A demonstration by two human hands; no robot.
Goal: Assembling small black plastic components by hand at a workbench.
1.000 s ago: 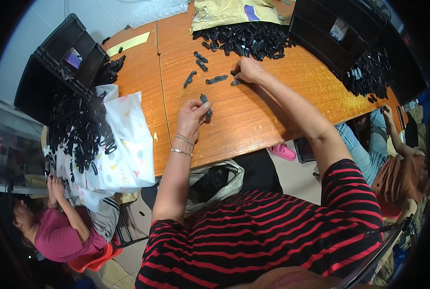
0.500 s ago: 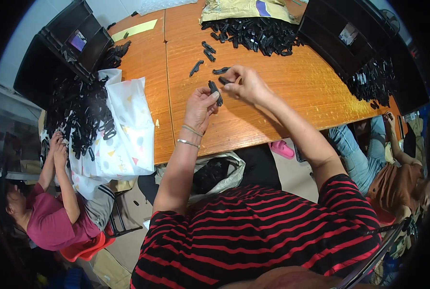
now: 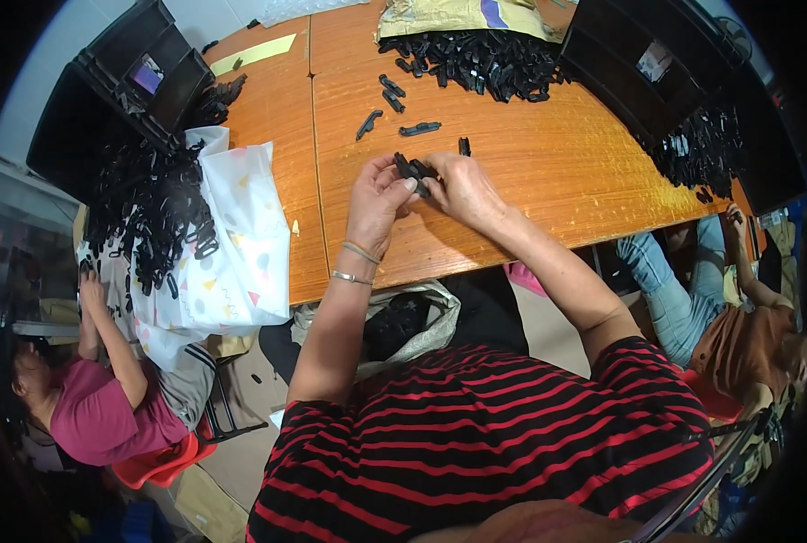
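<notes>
My left hand (image 3: 378, 195) is closed round black plastic parts (image 3: 407, 169), slim and elongated, held just above the wooden table. My right hand (image 3: 462, 188) meets it from the right, its fingers pinching at the same cluster. How the pieces join between my fingertips is too small to make out. Just beyond my right hand a short black part (image 3: 464, 147) rests on the wood. Farther off lie a long black part (image 3: 420, 128), a tilted one (image 3: 368, 124) and a pair (image 3: 392, 93) close together.
A heap of black parts (image 3: 485, 65) spills from a yellowish sack (image 3: 467, 20) at the far side. Black bins (image 3: 652, 68) with more parts stand at right and left. A patterned white plastic sheet (image 3: 241, 235) hangs at the left, where a person in maroon (image 3: 105, 407) works; another sits right.
My right hand has come down and left to the parts in my left hand. The long part it was covering shows fully, and a short part is now visible beyond it.
</notes>
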